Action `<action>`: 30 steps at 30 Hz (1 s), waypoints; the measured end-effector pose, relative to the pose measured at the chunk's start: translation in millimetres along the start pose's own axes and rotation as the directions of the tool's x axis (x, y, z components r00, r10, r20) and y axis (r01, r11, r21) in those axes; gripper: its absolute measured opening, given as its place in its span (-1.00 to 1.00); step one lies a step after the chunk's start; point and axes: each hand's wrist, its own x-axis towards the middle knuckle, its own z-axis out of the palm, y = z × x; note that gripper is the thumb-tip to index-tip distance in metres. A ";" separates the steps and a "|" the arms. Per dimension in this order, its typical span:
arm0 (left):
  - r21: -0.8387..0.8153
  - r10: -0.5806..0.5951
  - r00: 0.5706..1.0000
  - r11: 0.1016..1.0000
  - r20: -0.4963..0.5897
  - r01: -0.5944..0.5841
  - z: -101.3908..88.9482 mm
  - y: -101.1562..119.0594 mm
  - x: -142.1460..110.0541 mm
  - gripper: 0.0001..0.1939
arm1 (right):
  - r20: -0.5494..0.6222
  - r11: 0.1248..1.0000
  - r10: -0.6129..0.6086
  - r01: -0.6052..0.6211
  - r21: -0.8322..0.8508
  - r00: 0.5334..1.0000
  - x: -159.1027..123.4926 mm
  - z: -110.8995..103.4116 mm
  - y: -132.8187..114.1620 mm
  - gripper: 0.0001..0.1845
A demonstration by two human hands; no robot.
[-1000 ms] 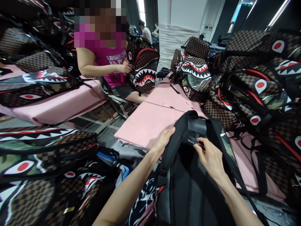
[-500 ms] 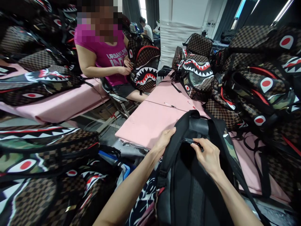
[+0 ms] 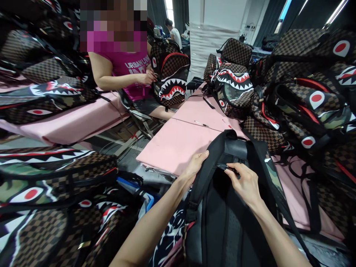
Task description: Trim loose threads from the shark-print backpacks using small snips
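Observation:
A black backpack (image 3: pixel 222 222) stands back side up in front of me, its top resting against the pink table (image 3: pixel 178 144). My left hand (image 3: pixel 194 167) grips the left shoulder strap near the top. My right hand (image 3: pixel 244 183) is closed in a pinch on a small dark tool (image 3: pixel 226 167), its tip at the seam just under the backpack's top handle (image 3: pixel 236 146). I cannot make out what kind of tool it is.
Piles of checkered shark-mouth backpacks lie at the left (image 3: pixel 55 193) and right (image 3: pixel 306 104). Two small tools (image 3: pixel 201 124) lie on the pink table. Across a gap a seated person in a magenta shirt (image 3: pixel 130 70) handles another shark backpack (image 3: pixel 171 79).
My right hand has shifted slightly left and up along the seam with the tool. My left hand keeps its hold on the strap. The seated person's hands moved a little on their backpack.

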 end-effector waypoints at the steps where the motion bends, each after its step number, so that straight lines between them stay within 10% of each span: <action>1: -0.004 -0.005 1.000 1.000 0.007 0.005 0.1 -0.1 -0.4 -0.56 | -0.002 1.000 -0.009 0.009 -0.003 1.000 0.6 0.5 -0.8 -0.84; 11: -0.015 -0.018 1.000 1.000 -0.005 0.018 -0.5 -1.3 -0.7 -0.59 | 0.038 0.980 0.164 -0.168 0.109 0.986 -0.9 0.4 4.6 -0.81; 30: -0.026 0.011 1.000 1.000 0.021 -0.011 -0.1 -0.2 -1.1 -0.57 | -0.018 0.993 -0.075 0.073 -0.096 0.997 2.9 -6.8 -2.5 -0.82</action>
